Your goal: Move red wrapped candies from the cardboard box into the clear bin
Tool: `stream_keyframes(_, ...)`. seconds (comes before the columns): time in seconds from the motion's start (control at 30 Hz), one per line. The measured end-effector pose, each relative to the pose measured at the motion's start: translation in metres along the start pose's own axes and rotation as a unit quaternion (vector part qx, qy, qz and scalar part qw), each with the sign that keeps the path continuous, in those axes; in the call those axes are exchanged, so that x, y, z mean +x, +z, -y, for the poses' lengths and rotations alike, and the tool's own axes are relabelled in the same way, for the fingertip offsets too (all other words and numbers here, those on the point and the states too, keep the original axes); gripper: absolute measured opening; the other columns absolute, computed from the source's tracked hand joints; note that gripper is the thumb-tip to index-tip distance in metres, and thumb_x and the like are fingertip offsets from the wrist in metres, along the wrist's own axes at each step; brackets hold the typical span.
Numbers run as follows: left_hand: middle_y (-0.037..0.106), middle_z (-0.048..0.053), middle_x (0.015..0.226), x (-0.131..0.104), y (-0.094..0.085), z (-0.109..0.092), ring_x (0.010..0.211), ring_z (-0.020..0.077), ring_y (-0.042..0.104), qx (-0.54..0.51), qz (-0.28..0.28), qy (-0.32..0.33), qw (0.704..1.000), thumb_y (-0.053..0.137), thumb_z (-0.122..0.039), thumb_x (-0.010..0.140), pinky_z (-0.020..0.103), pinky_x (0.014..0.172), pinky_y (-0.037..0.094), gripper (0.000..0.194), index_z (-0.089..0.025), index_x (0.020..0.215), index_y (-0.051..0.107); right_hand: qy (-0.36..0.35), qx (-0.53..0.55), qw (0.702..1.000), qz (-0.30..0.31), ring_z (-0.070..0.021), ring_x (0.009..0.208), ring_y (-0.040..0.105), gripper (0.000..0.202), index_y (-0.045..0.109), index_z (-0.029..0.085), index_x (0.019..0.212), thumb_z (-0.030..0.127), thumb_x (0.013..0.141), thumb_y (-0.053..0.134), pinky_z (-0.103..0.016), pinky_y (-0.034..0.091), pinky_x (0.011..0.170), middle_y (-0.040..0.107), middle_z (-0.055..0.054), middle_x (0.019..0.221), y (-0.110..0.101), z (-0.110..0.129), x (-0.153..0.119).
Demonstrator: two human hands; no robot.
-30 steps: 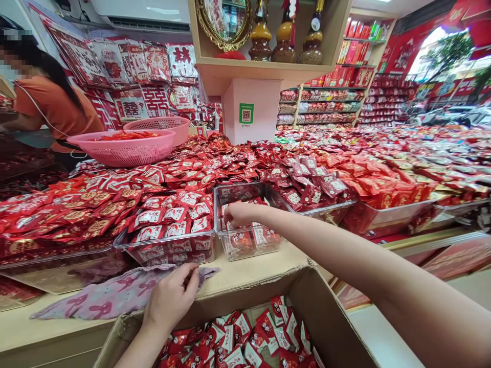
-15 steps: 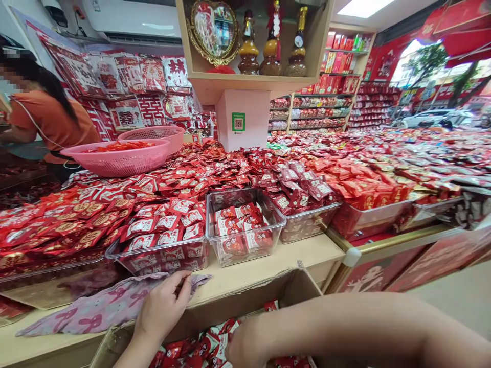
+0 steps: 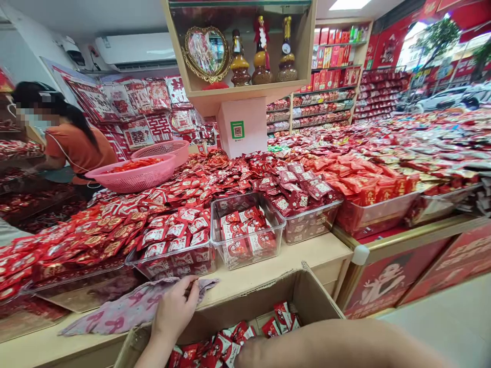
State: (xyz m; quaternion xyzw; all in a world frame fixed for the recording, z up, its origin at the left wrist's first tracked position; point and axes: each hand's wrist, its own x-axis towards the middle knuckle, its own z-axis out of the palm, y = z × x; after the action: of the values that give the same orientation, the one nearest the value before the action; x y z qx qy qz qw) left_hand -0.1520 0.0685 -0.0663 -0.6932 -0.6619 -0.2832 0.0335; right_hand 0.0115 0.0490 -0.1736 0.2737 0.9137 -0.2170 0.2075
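Resting left hand (image 3: 176,302): on a pink-and-grey printed cloth (image 3: 115,318), close to the far wall of the cardboard box; fingers curled, thumb just beside the forefinger with a dark gap between them (whether they pinch the cloth, cannot tell).
Right hand (image 3: 251,352): down inside the cardboard box (image 3: 312,294), blurred; fingers hidden, so their state and any grip cannot be told.
Box packets (image 3: 222,348): red and white, loosely heaped around the right hand, with several lying apart toward the far right corner.
Clear tub (image 3: 280,231): on the pale counter (image 3: 307,250), just beyond the box; its tub packets (image 3: 245,230), likewise red and white, lie below the rim.
Neighbouring tubs: left tub (image 3: 174,257) heaped with red-and-white packets, right tub (image 3: 312,221) with maroon ones.
Farther back: a pink basket (image 3: 134,180) of orange-red pieces; a person in an orange top (image 3: 84,151) stands beyond it.
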Motion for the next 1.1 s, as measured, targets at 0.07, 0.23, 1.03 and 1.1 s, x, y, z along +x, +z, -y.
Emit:
stream_keyframes(0.07, 0.069, -0.001, 0.075, 0.0, 0.0, 0.003, 0.065, 0.0153, 0.063, -0.023, 0.0, 0.007, 1.0, 0.046, -0.034, 0.075, 0.021, 0.057, 0.045, 0.02, -0.024, 0.081, 0.061, -0.012, -0.026, 0.999, 0.017, -0.0241, 0.073, 0.062, 0.014, 0.064, 0.019, 0.074, 0.016, 0.064, 0.054, -0.03, 0.049, 0.05, 0.066, -0.007, 0.078, -0.009, 0.004, -0.006)
stream_keyframes(0.23, 0.068, 0.003, 0.083, -0.007, -0.01, -0.003, 0.076, 0.0162, 0.062, -0.112, -0.018, 0.01, 0.994, 0.045, -0.039, 0.076, 0.023, 0.07, 0.048, 0.026, -0.02, 0.087, 0.06, -0.055, -0.092, 0.993, -0.056, -0.0227, 0.066, 0.061, 0.015, 0.062, 0.016, 0.076, 0.022, 0.067, 0.052, -0.029, 0.046, 0.048, 0.065, -0.01, 0.074, -0.067, 0.016, -0.055)
stream_keyframes(1.03, 0.06, 0.001, 0.081, -0.042, -0.01, -0.094, 0.077, 0.0171, 0.056, -0.306, 0.03, -0.187, 0.933, 0.035, -0.048, 0.079, 0.027, 0.068, 0.047, 0.031, -0.022, 0.086, 0.05, -0.106, 0.644, 0.669, -0.355, -0.0033, 0.046, 0.033, 0.041, 0.041, 0.015, 0.063, 0.05, 0.059, 0.063, -0.017, 0.027, 0.043, 0.041, 0.006, 0.051, -0.095, 0.0, -0.093)
stream_keyframes(1.1, 0.06, 0.001, 0.083, -0.041, -0.011, -0.09, 0.079, 0.0168, 0.056, -0.33, 0.065, -0.183, 0.924, 0.039, -0.048, 0.078, 0.027, 0.072, 0.046, 0.03, -0.022, 0.086, 0.051, -0.09, 0.654, 0.67, -0.34, -0.0031, 0.045, 0.03, 0.042, 0.039, 0.014, 0.057, 0.049, 0.058, 0.063, -0.018, 0.024, 0.043, 0.038, 0.007, 0.048, -0.093, -0.002, -0.094)
